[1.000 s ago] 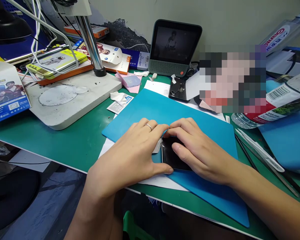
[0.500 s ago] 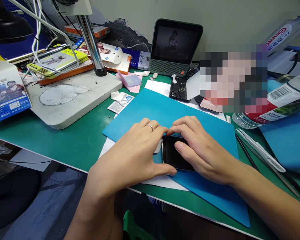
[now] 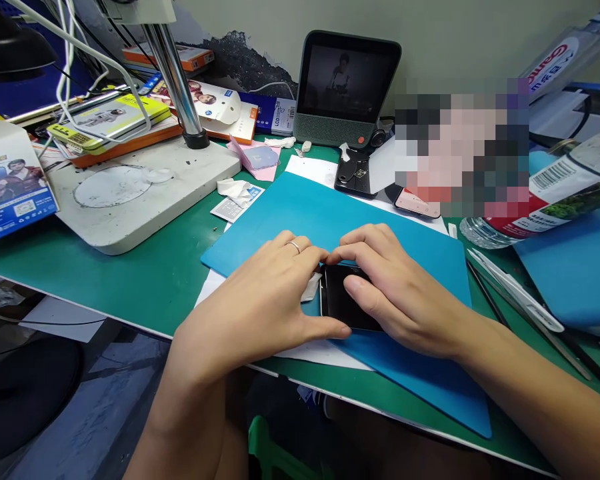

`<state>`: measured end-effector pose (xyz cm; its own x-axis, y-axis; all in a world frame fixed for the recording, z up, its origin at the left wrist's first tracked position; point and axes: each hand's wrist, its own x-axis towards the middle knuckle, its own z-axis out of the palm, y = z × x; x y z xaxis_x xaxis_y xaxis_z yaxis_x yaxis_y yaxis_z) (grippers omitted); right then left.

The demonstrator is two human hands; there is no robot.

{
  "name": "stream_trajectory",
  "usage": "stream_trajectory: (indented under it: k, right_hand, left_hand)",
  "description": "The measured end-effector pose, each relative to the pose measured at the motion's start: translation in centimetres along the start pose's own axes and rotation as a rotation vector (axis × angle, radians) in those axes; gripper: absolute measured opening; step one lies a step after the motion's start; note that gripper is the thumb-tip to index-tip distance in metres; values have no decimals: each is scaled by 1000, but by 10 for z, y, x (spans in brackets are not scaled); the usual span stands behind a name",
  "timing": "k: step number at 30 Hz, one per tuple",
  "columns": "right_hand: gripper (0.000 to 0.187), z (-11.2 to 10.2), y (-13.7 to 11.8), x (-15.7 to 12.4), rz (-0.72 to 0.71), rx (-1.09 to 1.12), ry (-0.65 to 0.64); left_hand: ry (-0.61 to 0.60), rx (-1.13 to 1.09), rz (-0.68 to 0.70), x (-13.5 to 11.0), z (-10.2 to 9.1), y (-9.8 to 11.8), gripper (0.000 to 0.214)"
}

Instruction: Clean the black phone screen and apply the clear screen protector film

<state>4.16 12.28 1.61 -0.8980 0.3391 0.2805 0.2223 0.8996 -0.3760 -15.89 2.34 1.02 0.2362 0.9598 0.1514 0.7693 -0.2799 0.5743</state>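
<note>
A dark smartphone (image 3: 336, 303) lies screen up on a blue mat (image 3: 305, 213), partly covered by both hands. My left hand (image 3: 267, 297), with a ring on one finger, spans the phone's left end, thumb along the near edge and fingertips at the far corner. Gripping the phone from the right is my right hand (image 3: 397, 290); its fingers reach the far edge and its thumb rests over the screen. Both hands' fingertips meet near that far left corner. A small white wipe (image 3: 311, 288) sits beneath the left fingers, partly hidden.
A white microscope stand (image 3: 145, 220) occupies the left, with boxes (image 3: 110, 120) behind it. At the back stands a smart display (image 3: 347, 87). Another phone (image 3: 353, 175) lies beyond the mat; tweezers (image 3: 515, 290) and a water bottle (image 3: 535, 207) are to the right.
The whole view has shifted slightly, with the scene a little higher and further left. Both hands keep nearly the same pose around the smartphone.
</note>
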Motion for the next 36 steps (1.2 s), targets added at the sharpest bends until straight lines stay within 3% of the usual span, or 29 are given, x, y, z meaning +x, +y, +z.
stream_trajectory:
  k: [8, 15, 21, 25, 28, 32, 34, 36]
  right_hand:
    - [25, -1, -1, -1, -18, 1, 31]
    - [38, -15, 0, -11, -92, -116, 269]
    - [50, -35, 9, -20, 36, -95, 479]
    - [56, -49, 22, -21, 88, -71, 514]
    - [50, -56, 37, -24, 142, -18, 487]
    - [36, -50, 60, -39, 156, -28, 380]
    - [35, -45, 65, -48, 126, -63, 354]
    - [36, -44, 65, -55, 100, -54, 294]
  left_hand:
    - [31, 3, 10, 0, -2, -1, 55]
    - [28, 91, -63, 0, -7, 1, 59]
    - [-108, 193, -78, 32, -23, 3, 58]
    - [-163, 33, -153, 59, -30, -6, 67]
    - [-98, 84, -218, 67, -32, -15, 68]
    - [63, 273, -244, 44, -34, -14, 54]
    - [40, 326, -235, 21, -31, -7, 47]
    - [-56, 347, -190, -2, -25, 3, 44]
